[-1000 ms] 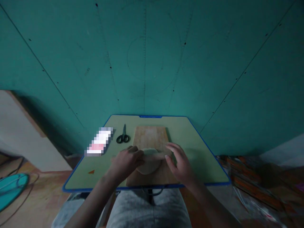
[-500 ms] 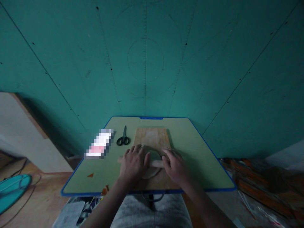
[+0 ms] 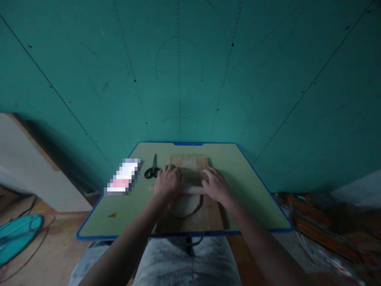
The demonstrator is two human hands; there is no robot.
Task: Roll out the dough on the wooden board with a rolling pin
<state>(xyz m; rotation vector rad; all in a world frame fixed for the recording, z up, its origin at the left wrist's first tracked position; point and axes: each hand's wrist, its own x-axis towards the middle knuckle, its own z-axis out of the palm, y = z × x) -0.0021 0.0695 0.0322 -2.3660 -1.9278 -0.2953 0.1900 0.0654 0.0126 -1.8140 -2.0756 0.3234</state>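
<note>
A pale wooden rolling pin lies crosswise over a wooden board. Toward its left end, my left hand is curled over the pin from above. My right hand grips the right part, with fingers bent around it. Under and in front of the pin spreads a flat, roundish pale sheet of dough or clay; its far part is hidden by the pin and my hands. Black-handled scissors lie just left of my left hand, partly touching its outline in view.
The board rests on a light green folding table with a blue edge. At the table's left lies a pixelated phone-like object. A small orange scrap is near the front left. A green wall stands directly behind.
Both hands and the rolling pin have moved away from me along the board, uncovering more of the near part of the pale sheet. The camera view has shifted slightly.
</note>
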